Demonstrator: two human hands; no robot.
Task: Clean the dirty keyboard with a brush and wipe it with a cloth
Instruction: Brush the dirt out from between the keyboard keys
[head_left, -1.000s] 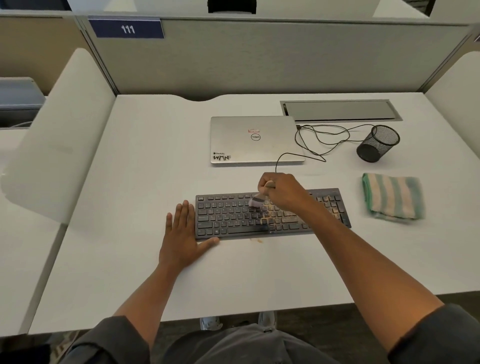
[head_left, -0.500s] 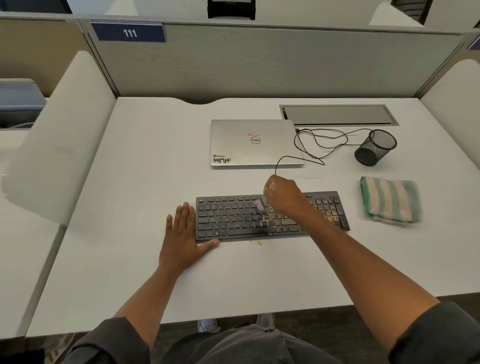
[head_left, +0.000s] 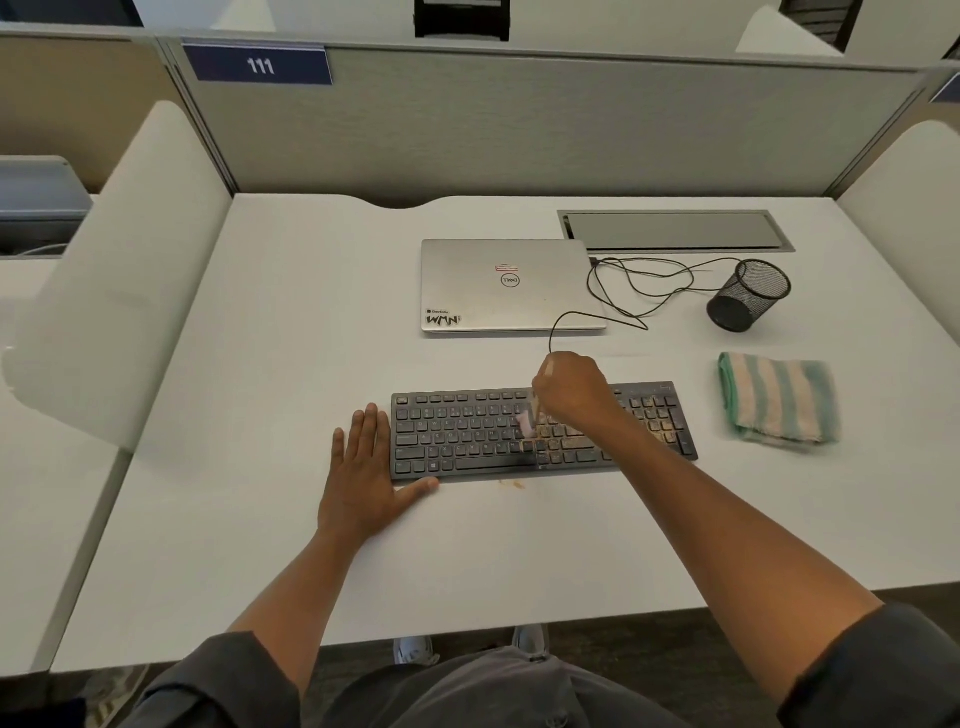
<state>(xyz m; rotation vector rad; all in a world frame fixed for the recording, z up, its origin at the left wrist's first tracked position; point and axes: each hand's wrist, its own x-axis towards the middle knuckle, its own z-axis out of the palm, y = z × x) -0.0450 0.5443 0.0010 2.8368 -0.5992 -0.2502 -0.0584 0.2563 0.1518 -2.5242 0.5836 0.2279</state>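
1. The keyboard (head_left: 540, 431), black and flat on the white bench (head_left: 260, 364), lies just below the middle of the frame, its long side running left to right.
2. The right hand (head_left: 571, 387) is above the middle of the keyboard with its fingers curled round the handle of a small brush (head_left: 527, 422); the pale bristle end points down and left and meets the keys near the centre.
3. Tan crumbs or dust cover the keys under and to the right of the brush, reaching into the number pad at the right end. The left half of the keys looks dark and cleaner.
4. A small tan smear (head_left: 511, 484) sits on the bench just below the front edge of the keyboard.
5. The left hand (head_left: 363, 483) lies flat on the bench, fingers straight and close together, touching the left end of the keyboard; the thumb stretches along the lower left corner. It holds nothing.
6. The cloth (head_left: 776, 397), folded, with green and cream stripes, rests on the bench right of the keyboard, apart from it.
7. A closed silver laptop (head_left: 509, 286) lies above the keyboard, centre of the frame. A thin black cable (head_left: 639, 283) loops from its right side.
8. A black mesh cup (head_left: 748, 301) lies tipped on its side in the upper right, above the cloth.
9. A grey divider panel at the top carries a blue label (head_left: 258, 65) reading 111.
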